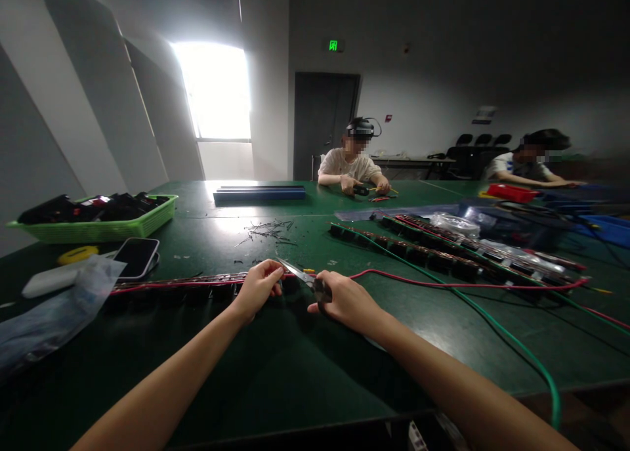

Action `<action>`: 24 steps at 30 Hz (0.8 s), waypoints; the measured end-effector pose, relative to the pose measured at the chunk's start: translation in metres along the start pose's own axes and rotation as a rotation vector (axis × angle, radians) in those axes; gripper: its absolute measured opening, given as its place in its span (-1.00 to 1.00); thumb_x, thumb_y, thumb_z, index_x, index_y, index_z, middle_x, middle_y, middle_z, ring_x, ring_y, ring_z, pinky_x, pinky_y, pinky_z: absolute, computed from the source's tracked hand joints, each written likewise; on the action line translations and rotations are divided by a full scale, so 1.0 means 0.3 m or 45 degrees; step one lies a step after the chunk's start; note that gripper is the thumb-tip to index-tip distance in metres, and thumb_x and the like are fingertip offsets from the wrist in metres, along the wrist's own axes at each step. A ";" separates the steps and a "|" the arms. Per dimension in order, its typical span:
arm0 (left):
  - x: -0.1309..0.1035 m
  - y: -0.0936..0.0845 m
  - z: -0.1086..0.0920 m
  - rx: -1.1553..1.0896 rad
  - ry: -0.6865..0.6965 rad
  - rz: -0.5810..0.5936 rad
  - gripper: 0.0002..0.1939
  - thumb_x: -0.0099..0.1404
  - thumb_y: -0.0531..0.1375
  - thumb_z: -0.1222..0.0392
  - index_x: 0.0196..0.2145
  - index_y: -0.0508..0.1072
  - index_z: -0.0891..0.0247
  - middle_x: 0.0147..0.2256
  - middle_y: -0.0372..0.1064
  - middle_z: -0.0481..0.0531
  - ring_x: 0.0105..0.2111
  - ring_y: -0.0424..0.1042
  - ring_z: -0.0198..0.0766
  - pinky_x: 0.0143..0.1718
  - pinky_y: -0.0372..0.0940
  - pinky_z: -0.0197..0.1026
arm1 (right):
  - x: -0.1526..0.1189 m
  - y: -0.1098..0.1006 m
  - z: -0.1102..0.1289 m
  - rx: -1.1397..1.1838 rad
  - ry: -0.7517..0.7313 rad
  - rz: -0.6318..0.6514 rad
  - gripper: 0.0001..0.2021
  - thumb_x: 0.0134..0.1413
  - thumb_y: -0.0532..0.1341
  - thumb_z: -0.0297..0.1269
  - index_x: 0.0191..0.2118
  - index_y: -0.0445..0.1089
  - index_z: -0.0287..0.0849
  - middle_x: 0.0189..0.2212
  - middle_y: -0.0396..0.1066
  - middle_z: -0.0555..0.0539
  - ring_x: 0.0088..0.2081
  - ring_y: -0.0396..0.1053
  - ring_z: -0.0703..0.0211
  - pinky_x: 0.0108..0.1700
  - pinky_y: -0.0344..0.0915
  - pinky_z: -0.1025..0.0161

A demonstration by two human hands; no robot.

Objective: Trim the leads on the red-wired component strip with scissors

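My right hand (347, 300) is closed around the dark handles of a pair of scissors (301, 274). The blades point left and away from me, and their tips reach the fingers of my left hand (260, 285). With its fingers drawn together, my left hand grips the right end of a long wired strip (197, 287) of black parts, along which a red wire (170, 283) runs. Exactly what lies between its fingertips is hidden. The red wire continues past my right hand toward the right. A short yellow piece (308, 271) shows just beyond the blades.
Black cut-off bits (268, 231) lie scattered beyond my hands. At left are a green basket (147, 222) of black parts, a phone (138, 257) and a plastic bag (63, 313). More wired strips (418, 254) and a green wire (512, 336) occupy the right. Two people sit across the table.
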State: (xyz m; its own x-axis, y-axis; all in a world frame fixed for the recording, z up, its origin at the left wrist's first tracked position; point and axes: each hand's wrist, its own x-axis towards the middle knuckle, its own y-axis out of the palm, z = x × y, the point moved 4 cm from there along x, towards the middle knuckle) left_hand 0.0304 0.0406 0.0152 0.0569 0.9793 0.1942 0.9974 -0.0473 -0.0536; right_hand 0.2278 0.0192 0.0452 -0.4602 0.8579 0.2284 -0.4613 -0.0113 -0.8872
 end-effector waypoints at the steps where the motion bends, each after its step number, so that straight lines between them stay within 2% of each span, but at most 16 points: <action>1: 0.000 0.001 -0.001 -0.001 0.004 0.004 -0.77 0.14 0.18 0.08 -0.35 0.42 0.32 -0.54 0.33 -0.09 -0.66 0.27 -0.45 -0.64 0.10 -0.38 | 0.000 0.000 0.001 0.005 0.000 0.008 -0.55 -0.16 0.37 -0.06 -0.14 0.32 -0.13 -0.25 0.38 -0.07 -0.29 0.35 0.16 -0.34 0.14 0.33; 11: 0.003 0.000 0.008 0.007 -0.009 0.026 -0.80 0.16 0.16 0.12 -0.33 0.41 0.32 -0.52 0.33 -0.08 -0.64 0.29 -0.45 -0.64 0.12 -0.39 | 0.003 0.013 -0.009 -0.019 -0.015 0.030 -0.50 -0.16 0.37 -0.04 -0.10 0.30 -0.13 -0.24 0.35 -0.07 -0.29 0.33 0.16 -0.32 0.15 0.32; 17: 0.000 -0.001 0.010 -0.002 -0.041 -0.011 -0.84 0.14 0.14 0.18 -0.34 0.40 0.31 -0.55 0.32 -0.11 -0.64 0.29 -0.46 -0.63 0.13 -0.41 | -0.001 0.020 -0.002 -0.210 -0.073 -0.033 -0.21 -0.32 0.31 0.28 -0.02 0.27 -0.20 -0.22 0.28 -0.16 -0.19 0.28 0.01 -0.15 0.19 0.16; 24: -0.003 0.002 -0.003 -0.008 -0.033 -0.024 -0.83 0.11 0.17 0.15 -0.37 0.41 0.31 -0.55 0.34 -0.09 -0.65 0.30 -0.45 -0.64 0.14 -0.41 | 0.000 0.022 0.009 -0.209 -0.092 -0.066 -0.28 -0.26 0.26 0.30 -0.10 0.32 -0.22 -0.23 0.31 -0.18 -0.20 0.29 0.02 -0.13 0.20 0.15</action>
State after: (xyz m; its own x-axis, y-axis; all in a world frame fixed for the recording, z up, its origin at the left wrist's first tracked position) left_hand 0.0309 0.0394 0.0159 0.0371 0.9848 0.1694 0.9986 -0.0301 -0.0438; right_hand 0.2226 0.0179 0.0403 -0.4950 0.8162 0.2980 -0.3582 0.1208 -0.9258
